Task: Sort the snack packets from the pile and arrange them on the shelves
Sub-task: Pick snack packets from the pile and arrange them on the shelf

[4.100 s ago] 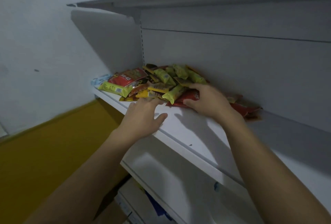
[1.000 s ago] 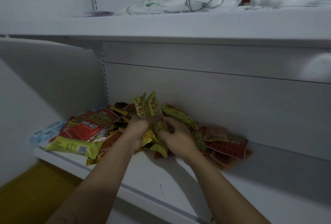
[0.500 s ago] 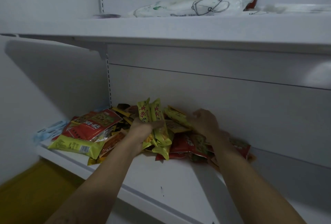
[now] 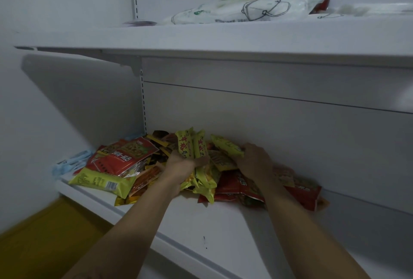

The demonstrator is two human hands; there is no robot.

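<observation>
A pile of snack packets [image 4: 154, 167] lies on the white middle shelf [image 4: 201, 229] against the back panel. My left hand [image 4: 181, 164] grips a bunch of small yellow-green packets [image 4: 192, 147] that stand upright out of my fist. Further right, my right hand [image 4: 254, 162] lies on the pile and holds another yellow-green packet [image 4: 225, 147] by its end. A large red packet [image 4: 125, 156] and a long yellow-green packet [image 4: 102, 181] lie at the left of the pile. Red packets [image 4: 301, 191] spread under my right wrist.
The upper shelf [image 4: 223, 37] juts out overhead and carries a white plastic bag [image 4: 241, 10]. A pale blue packet [image 4: 71, 162] lies at the middle shelf's left end. A slotted upright [image 4: 142, 100] runs down the back panel. Yellow floor [image 4: 40, 238] shows at lower left.
My right hand has closed on a yellow-green packet at the back of the pile. My left hand keeps its bunch of packets in about the same place.
</observation>
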